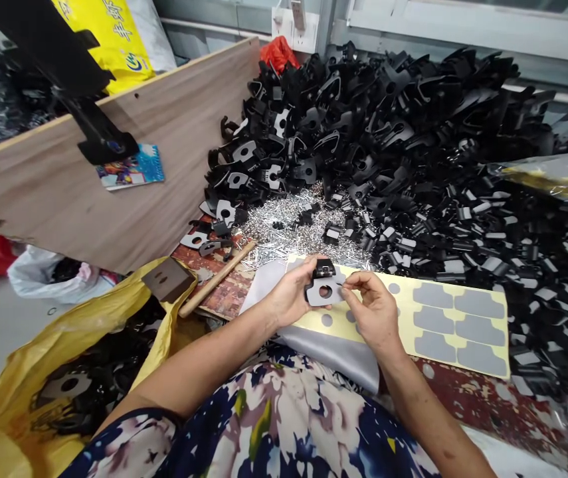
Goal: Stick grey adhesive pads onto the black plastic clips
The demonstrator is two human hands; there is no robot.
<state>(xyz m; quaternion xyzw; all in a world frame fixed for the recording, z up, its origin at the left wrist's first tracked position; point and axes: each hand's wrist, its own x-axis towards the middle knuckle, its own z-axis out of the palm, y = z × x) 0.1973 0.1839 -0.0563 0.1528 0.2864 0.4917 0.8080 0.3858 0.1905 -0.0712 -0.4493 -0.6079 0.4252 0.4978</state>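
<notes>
My left hand (291, 295) grips a black plastic clip part (323, 282) with a grey sticker pad on its face. My right hand (371, 309) pinches the right edge of that grey pad, fingers pressed together. Both hands hover over a yellow backing sheet (500, 332) that carries several grey sticker pads (477, 302) and lies on the table in front of me.
A large heap of black clip parts (403, 126) fills the far table, with a pile of small silver pins (293, 222) before it. A wooden stick (216, 279) lies at left. A yellow bag (89, 332) of finished parts sits at lower left, below a wooden board (114, 199).
</notes>
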